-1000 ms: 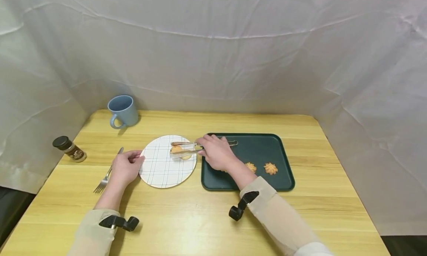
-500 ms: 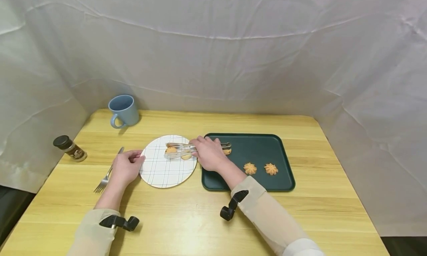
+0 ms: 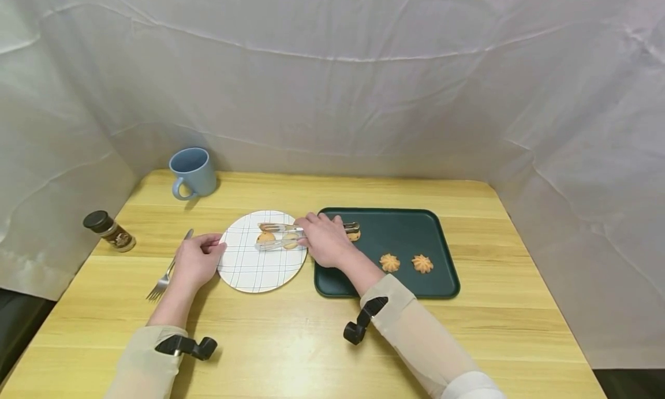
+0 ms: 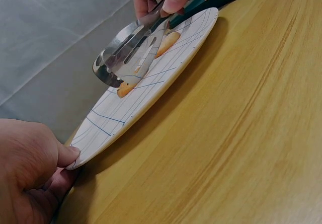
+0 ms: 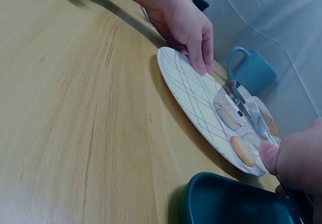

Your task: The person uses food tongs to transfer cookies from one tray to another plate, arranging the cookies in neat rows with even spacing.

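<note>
My left hand (image 3: 198,261) pinches the left rim of a round white plate (image 3: 249,272) with a blue grid pattern, thumb on top as the left wrist view shows. Metal tongs (image 3: 275,227) are in my right hand (image 3: 328,240), which is over the tray's left edge. Their flat slotted ends (image 4: 118,58) stand apart above the plate. Between them, in the head view, is a chocolate-chip cookie (image 3: 266,237); in the left wrist view this cookie (image 4: 126,88) is on the plate below them. Another round cookie (image 5: 242,150) lies near the plate's right rim.
A dark green tray (image 3: 405,226) right of the plate holds two flower-shaped cookies (image 3: 422,264) and a chip cookie (image 3: 354,236) partly behind the right hand. A fork (image 3: 165,279) lies left of the left hand. A blue mug (image 3: 193,174) and a black-capped jar (image 3: 110,231) stand farther left.
My right hand has moved left with the tongs, and the chip cookie between their ends has shifted left too. The ends now look slightly wider apart. The left hand has stayed put.
</note>
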The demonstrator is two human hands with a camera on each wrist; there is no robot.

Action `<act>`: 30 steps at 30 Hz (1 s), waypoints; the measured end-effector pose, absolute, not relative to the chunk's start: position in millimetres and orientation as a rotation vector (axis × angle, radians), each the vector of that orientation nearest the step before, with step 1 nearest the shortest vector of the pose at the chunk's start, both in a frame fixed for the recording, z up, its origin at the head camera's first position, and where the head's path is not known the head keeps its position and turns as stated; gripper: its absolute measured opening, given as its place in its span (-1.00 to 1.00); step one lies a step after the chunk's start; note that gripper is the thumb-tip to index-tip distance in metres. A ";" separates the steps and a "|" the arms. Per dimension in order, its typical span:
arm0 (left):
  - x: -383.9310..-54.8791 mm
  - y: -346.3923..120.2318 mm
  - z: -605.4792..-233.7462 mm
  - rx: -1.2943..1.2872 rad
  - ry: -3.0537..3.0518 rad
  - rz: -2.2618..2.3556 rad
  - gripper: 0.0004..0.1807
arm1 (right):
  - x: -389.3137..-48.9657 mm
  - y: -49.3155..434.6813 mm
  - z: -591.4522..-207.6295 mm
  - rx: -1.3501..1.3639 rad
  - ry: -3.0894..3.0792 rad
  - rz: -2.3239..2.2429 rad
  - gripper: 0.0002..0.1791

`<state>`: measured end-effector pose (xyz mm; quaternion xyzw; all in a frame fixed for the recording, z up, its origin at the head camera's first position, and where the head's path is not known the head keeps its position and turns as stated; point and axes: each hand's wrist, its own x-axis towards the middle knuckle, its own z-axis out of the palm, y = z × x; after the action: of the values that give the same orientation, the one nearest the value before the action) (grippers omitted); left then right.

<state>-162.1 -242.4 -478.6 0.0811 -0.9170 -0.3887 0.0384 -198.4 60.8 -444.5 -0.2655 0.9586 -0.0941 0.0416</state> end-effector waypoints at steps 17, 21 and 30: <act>-162.5 -246.8 -476.7 0.284 -2.823 -1.204 -0.62 | -194.3 94.3 -428.3 -0.785 2.926 -0.412 -0.44; -162.3 -247.0 -476.9 0.286 -2.828 -1.204 -0.61 | -193.3 108.9 -427.7 -0.756 2.942 -0.417 -0.44; -162.2 -246.1 -477.0 0.294 -2.821 -1.209 -0.62 | -187.8 143.9 -427.9 -0.732 2.970 -0.452 -0.47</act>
<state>-162.2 -246.1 -477.0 0.0952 -0.9146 -0.3920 0.0290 -187.8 143.9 -427.9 -0.2366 0.9602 -0.1461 0.0246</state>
